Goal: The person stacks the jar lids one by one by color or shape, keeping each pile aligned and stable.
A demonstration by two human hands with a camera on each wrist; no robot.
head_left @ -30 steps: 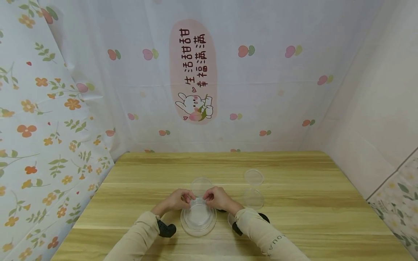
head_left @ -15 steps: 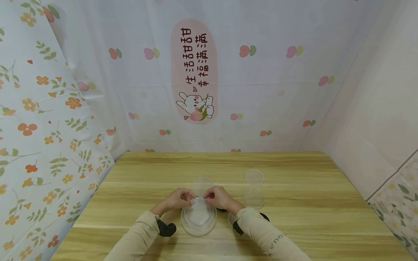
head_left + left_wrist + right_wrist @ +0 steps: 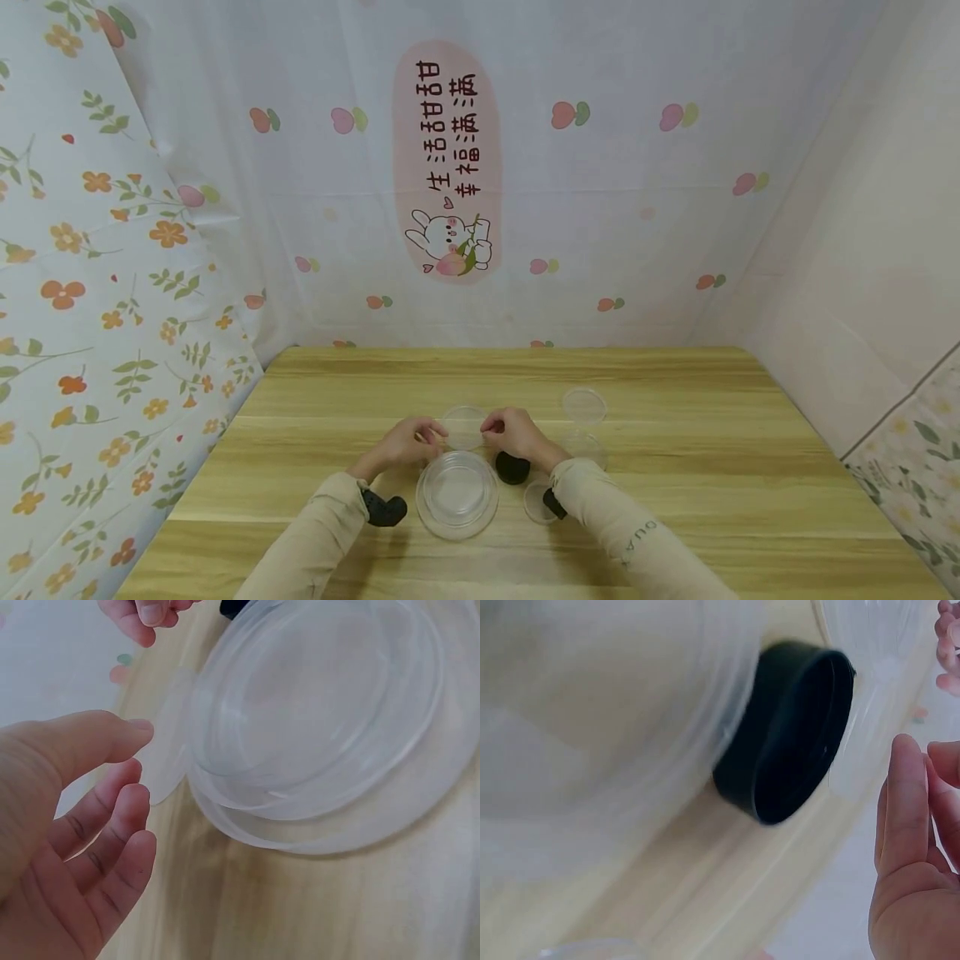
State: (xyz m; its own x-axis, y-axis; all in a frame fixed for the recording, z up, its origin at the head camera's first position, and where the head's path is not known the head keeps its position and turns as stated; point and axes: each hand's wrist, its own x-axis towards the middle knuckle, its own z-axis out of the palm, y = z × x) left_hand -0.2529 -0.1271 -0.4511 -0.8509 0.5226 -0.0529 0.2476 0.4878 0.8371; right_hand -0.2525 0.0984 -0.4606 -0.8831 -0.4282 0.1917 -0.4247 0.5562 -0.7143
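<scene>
A clear plastic stack of round containers (image 3: 457, 493), nested on a wider round base, stands in front of me. My left hand (image 3: 412, 442) hovers just beyond its far left rim, fingers loosely bent and holding nothing. In the left wrist view, that hand (image 3: 41, 877) is apart from the stack (image 3: 315, 697). My right hand (image 3: 516, 433) is beyond the far right rim; the right wrist view shows the hand (image 3: 915, 885) with relaxed fingers and nothing visible between them. A clear flat disc (image 3: 463, 425) lies behind the stack, between the hands.
A black round cap (image 3: 513, 468), hollow in the right wrist view, sits right of the stack beneath my right hand. Clear round lids (image 3: 584, 405) lie farther right, one partly behind the right forearm. A small clear round piece (image 3: 537, 502) is beside the right wrist.
Both hands have let go of the stack's far rim and moved away from me, slightly apart. The black cap and small clear piece show more fully. The stack has stayed in place.
</scene>
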